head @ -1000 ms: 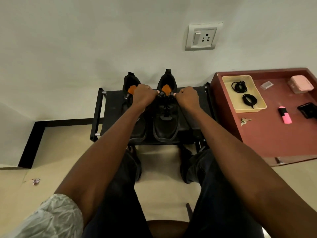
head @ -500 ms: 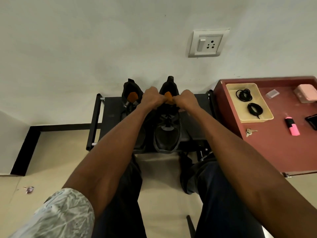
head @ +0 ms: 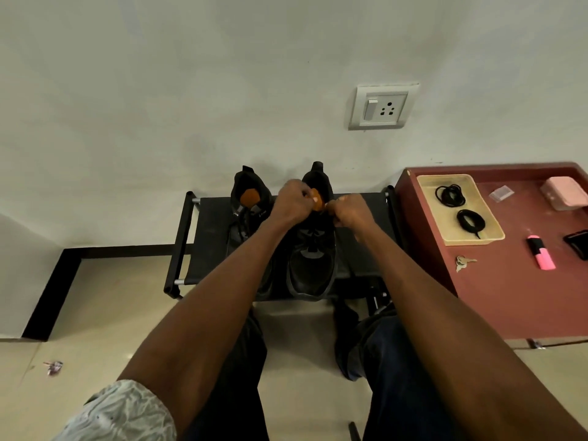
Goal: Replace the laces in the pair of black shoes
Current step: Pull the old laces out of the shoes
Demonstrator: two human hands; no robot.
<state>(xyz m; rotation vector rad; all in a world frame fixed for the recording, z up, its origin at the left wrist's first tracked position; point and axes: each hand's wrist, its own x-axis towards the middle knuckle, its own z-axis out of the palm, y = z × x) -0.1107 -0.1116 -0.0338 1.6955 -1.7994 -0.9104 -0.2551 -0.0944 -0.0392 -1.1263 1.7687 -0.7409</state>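
Observation:
Two black shoes with orange tongue patches stand side by side on a low black rack (head: 210,237), toes toward me. The left shoe (head: 248,202) has loose laces hanging at its front. Over the top eyelets of the right shoe (head: 313,268), my left hand (head: 294,202) and my right hand (head: 351,213) are both pinched closed, each apparently on an end of its lace; the lace itself is barely visible. Two coiled black laces (head: 450,195) lie in a cream tray (head: 491,229) on the red table to the right.
The red table (head: 509,297) also holds keys (head: 463,262), a pink highlighter (head: 541,253), a pink box (head: 564,192), a dark phone (head: 579,243) and a small clear packet. A wall socket (head: 381,108) is above. My knees are below the rack; a scrap lies on the floor at left.
My hands have drawn closer together at the top of the right shoe. The camera has tilted up, so everything sits lower in view.

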